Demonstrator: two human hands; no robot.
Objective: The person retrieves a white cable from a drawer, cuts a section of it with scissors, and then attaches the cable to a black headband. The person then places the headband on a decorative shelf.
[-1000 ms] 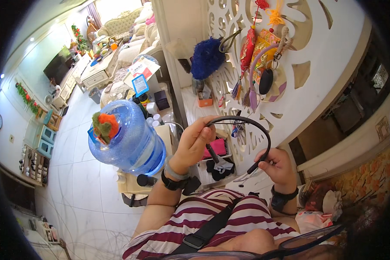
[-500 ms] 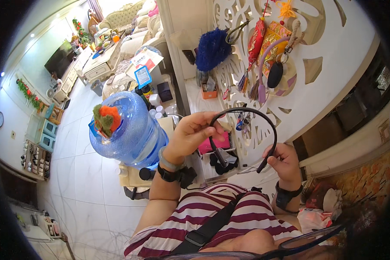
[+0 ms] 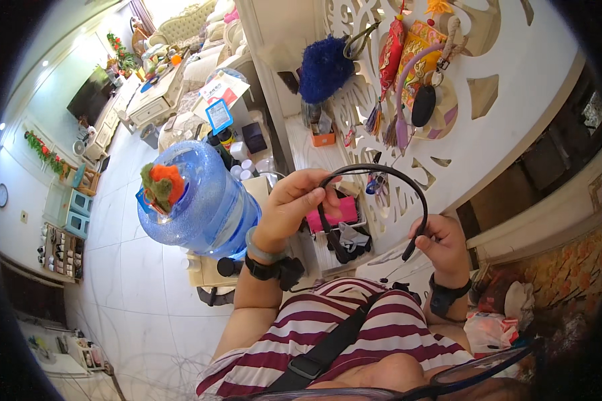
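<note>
A pair of black neckband earphones (image 3: 396, 172) arches between my hands in front of my chest. My left hand (image 3: 293, 207) pinches one side of the band, and that thicker end hangs down below my fingers. Near the other tip, my right hand (image 3: 446, 246) grips the band between thumb and fingers. A thin wire with a small dark earbud (image 3: 384, 280) dangles below the right side. Both wrists wear dark straps.
A large blue water bottle (image 3: 204, 200) with an orange and green cover on its neck stands left of my left forearm. Ahead, a white cut-out screen (image 3: 515, 113) carries a blue fluffy item (image 3: 324, 72) and hanging pouches. Beneath the band sits a tray with a pink item (image 3: 334, 214).
The neckband stays in both hands. Its left end has swung slightly and hangs a little lower; the right hand has shifted slightly right. The view has moved a little.
</note>
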